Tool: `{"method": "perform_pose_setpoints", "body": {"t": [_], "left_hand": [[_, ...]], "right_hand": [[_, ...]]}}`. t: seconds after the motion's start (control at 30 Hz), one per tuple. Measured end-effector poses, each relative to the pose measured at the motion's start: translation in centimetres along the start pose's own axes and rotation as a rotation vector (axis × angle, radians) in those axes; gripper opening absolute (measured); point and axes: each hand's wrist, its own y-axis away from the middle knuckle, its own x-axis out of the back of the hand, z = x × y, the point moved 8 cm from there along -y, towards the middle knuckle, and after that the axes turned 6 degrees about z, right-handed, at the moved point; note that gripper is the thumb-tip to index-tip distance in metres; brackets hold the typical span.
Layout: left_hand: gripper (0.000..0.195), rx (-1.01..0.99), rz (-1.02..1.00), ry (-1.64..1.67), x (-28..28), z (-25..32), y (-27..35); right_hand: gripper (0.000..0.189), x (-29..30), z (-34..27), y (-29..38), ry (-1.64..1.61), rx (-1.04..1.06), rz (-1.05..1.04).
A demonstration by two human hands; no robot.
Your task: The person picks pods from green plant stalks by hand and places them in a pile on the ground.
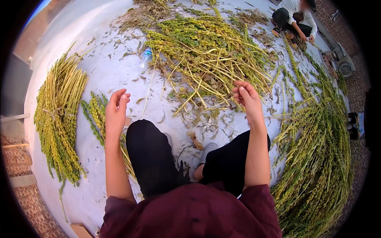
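My left hand [116, 104] is raised beside my left knee, its fingers loosely bent and holding nothing I can see. Beneath and left of it lies a small bunch of cut stalks with green-yellow seed pods [97, 111], partly hidden by my forearm. My right hand [247, 96] hovers at the near right edge of a large loose pile of similar stalks [205, 59]. Its fingers curl with the thumb apart. Bare stalk ends pass behind those fingers; no stalk is plainly gripped, and contact with the pile cannot be judged.
On the left lies a tied bundle of stalks [61, 113]. More stalks [315, 154] are heaped at right. A plastic bottle [146, 56] lies beside the middle pile. Dry leaves litter the pale sheet [116, 74]. Another person [294, 20] crouches at upper right, hands on a stalk.
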Motion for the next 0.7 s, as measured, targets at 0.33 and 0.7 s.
{"method": "perform_pose_setpoints", "body": {"t": [0.33,0.7], "left_hand": [[0.025,-0.076,-0.454,0.385,-16.9,12.7,-3.2],[0.024,0.014,-0.296,0.499,-13.8,11.1,-7.1]], "right_hand": [[0.024,-1.7,1.3,0.3,0.211,-0.032,-0.107],[0.031,-2.4,2.8,-10.5,1.175,0.155,-0.54]]}}
